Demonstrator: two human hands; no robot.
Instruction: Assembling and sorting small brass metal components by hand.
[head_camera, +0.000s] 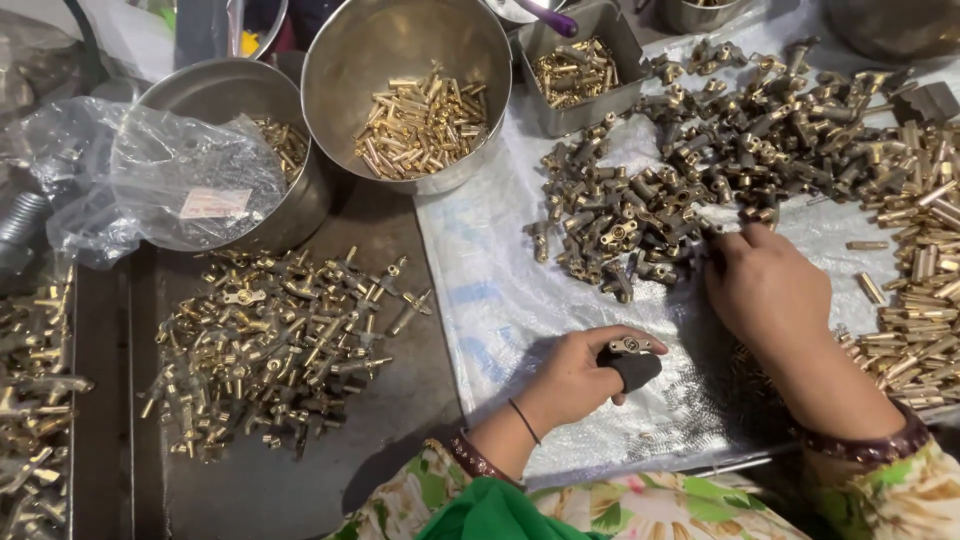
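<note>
A worker in a floral-print sleeve (640, 510) sits over a bench of brass parts. Nearest the camera, the left hand (572, 378) rests on a white woven plastic sheet (490, 300), its fingers curled shut around a small dark-handled fitting with a brass top (631, 360), which sits between thumb and forefinger just above the sheet. A thin dark band circles that wrist.

To the right and slightly farther off, the right hand (765, 285) reaches to the near edge of a heap of dull grey-brown tubular metal fittings (680, 170) spread on the sheet; its fingertips are bent down into the pieces, and whether they pinch one cannot be told. Along the right edge lies a pile of bright brass cylindrical pins (920, 270).

Left of the sheet, a dark metal tray (400, 230) carries a loose scatter of assembled brass valve-like parts (275, 350), with more at the far left edge.

Beyond them, a crumpled clear plastic bag bearing a small pale rectangular label (210, 203) leans against a round steel bowl (250, 100). Next to it stands a larger round steel bowl of brass pins (410, 90), and farther right a rectangular steel tin of small brass pieces (580, 75).
</note>
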